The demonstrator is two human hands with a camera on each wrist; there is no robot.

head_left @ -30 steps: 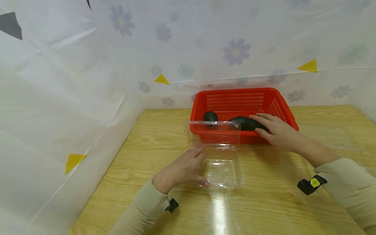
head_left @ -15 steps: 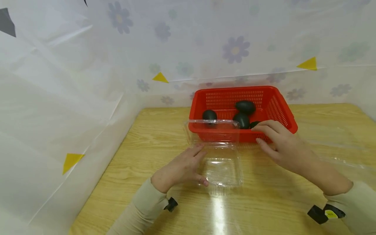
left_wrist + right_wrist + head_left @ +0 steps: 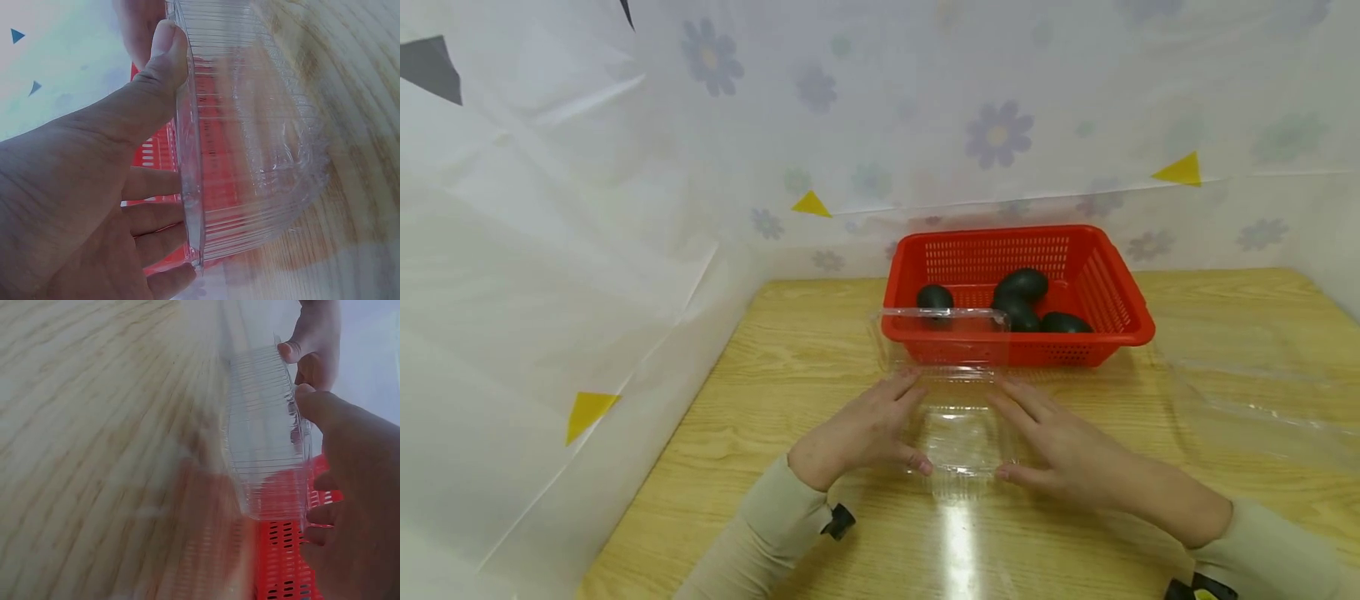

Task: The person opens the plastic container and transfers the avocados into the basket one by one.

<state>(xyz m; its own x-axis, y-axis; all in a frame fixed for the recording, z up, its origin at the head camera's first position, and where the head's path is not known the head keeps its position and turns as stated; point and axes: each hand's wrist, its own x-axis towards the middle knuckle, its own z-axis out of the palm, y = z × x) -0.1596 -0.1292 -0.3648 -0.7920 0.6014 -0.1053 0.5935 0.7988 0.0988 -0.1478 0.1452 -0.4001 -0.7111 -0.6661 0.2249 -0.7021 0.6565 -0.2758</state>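
Note:
A clear plastic clamshell container (image 3: 961,442) sits on the table, its lid (image 3: 951,340) raised in front of the red basket. My left hand (image 3: 865,429) rests along the left rim with fingers spread; the left wrist view shows its thumb (image 3: 165,53) and fingertips touching the edge. On the opposite side my right hand (image 3: 1063,446) touches the right rim with fingers extended and thumb toward the near corner. Several dark green, smooth oval fruits, avocado-like, lie in the basket: one at the left (image 3: 934,297), the others toward the middle and right (image 3: 1066,322).
The red perforated basket (image 3: 1112,338) stands behind the container, near the back wall sheet (image 3: 865,100). A sheet of clear plastic (image 3: 1262,408) lies on the wooden table (image 3: 760,367) at the right. White sheeting (image 3: 565,275) rises along the left side.
My right hand has left the dark green fruits in the basket and come down to the container's right rim. The fruits have shifted inside the basket. The left hand stays put.

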